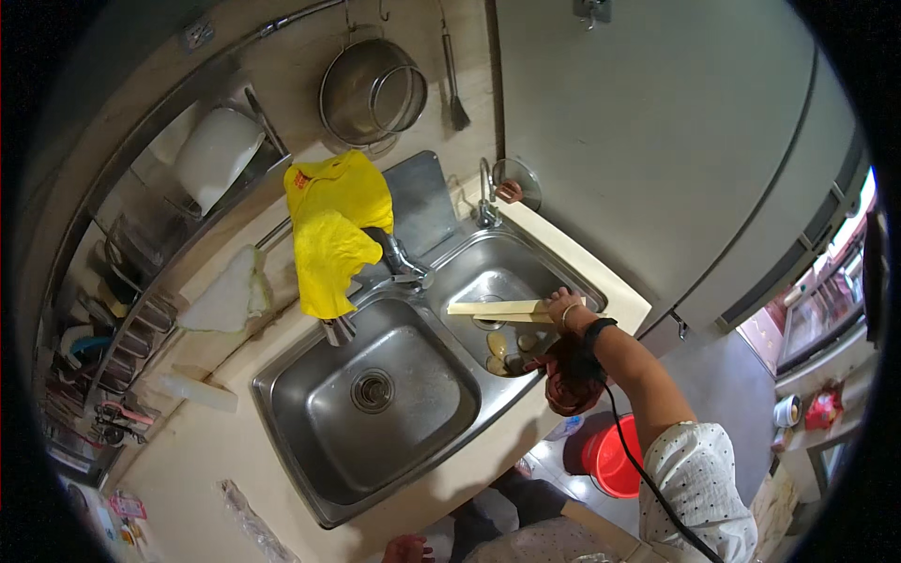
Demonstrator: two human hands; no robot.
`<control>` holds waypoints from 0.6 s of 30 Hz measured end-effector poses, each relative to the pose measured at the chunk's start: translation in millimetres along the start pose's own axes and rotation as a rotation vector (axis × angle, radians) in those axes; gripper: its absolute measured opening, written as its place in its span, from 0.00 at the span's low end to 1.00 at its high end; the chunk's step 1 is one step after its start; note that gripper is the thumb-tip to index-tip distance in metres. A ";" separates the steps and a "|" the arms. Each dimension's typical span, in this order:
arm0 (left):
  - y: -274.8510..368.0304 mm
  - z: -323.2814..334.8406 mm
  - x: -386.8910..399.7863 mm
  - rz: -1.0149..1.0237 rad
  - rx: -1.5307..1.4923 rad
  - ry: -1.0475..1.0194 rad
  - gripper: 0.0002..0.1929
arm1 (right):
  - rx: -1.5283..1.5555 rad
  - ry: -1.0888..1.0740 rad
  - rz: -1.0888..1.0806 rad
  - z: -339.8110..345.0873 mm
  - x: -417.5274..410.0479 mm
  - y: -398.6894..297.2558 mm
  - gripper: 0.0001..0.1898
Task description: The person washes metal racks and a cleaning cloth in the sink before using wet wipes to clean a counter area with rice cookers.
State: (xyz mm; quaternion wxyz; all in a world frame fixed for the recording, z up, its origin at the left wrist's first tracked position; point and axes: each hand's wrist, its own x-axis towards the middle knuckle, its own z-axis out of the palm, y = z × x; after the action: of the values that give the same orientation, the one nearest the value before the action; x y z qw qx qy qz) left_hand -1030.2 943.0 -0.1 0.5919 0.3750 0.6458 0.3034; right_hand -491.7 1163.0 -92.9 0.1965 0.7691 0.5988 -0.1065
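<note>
My right hand [563, 306], with a bracelet and a black wrist strap, grips the end of two long pale yellow strips [493, 308] over the smaller sink basin [464, 260]. Below the strips, several yellowish rounded pieces [497, 345] lie in that basin; what they are I cannot tell. A reddish-brown bundled item [571, 383] hangs at the basin's edge under my right wrist. My left hand [408, 549] is low at the bottom edge of the view, in front of the counter, partly cut off; whether it holds anything is hidden.
The larger steel basin [373, 450] lies to the left. A yellow cloth [338, 225] drapes over the faucet [412, 271]. A small tap [487, 211] stands behind the smaller basin. A red bucket [612, 457] is on the floor. A clear plastic bag [250, 521] lies on the counter.
</note>
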 end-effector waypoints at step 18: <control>22.8 43.0 60.9 0.252 0.167 -0.337 0.10 | 0.657 -0.038 -0.005 -101.1 -141.5 38.9 0.17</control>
State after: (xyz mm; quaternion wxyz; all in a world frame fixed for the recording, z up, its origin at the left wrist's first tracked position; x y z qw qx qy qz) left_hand -985.8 1004.3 -18.7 0.6155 0.5459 0.5088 0.2534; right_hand -498.3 1074.0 61.4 -0.0511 0.7879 0.5304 -0.3087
